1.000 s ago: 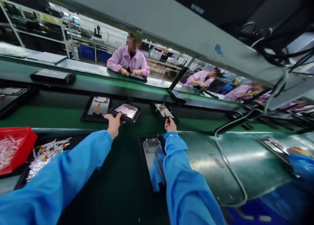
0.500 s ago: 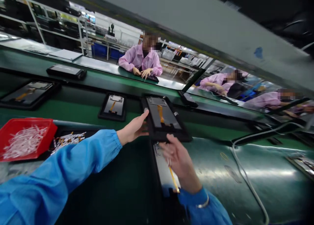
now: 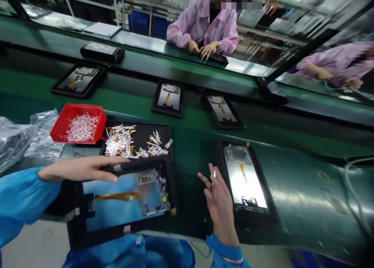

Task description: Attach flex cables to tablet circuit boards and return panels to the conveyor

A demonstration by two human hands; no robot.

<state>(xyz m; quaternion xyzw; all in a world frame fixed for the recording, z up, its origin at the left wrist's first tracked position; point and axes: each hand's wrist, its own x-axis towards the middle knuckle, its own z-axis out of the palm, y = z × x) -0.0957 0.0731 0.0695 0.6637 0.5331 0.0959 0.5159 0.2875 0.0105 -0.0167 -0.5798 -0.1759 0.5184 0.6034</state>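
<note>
My left hand [image 3: 87,168] is closed on the upper edge of an opened tablet in a black frame [image 3: 113,217], held low at the bench's near edge. Its shiny inner panel mirrors blue, an orange flex cable runs along it, and a circuit board shows at the right end. With fingers spread and nothing in them, my right hand [image 3: 220,205] hovers between this unit and a second opened tablet [image 3: 248,182], which lies on the bench to the right. That one also shows a silvery panel and an orange cable.
A red bin [image 3: 57,127] of white strips stands beside a black tray [image 3: 143,131] of small silvery-and-orange parts. Opened tablets [image 3: 168,98] rest along the green belt [image 3: 128,92]. Clear plastic bags [image 3: 43,127] lie left. Across the line, people in pink work; a cable [image 3: 355,194] crosses the right.
My hands have come back from the tablet at the belt, which now lies there untouched. My left hand now grips another tablet near me; my right hand has moved off the tablet on the bench.
</note>
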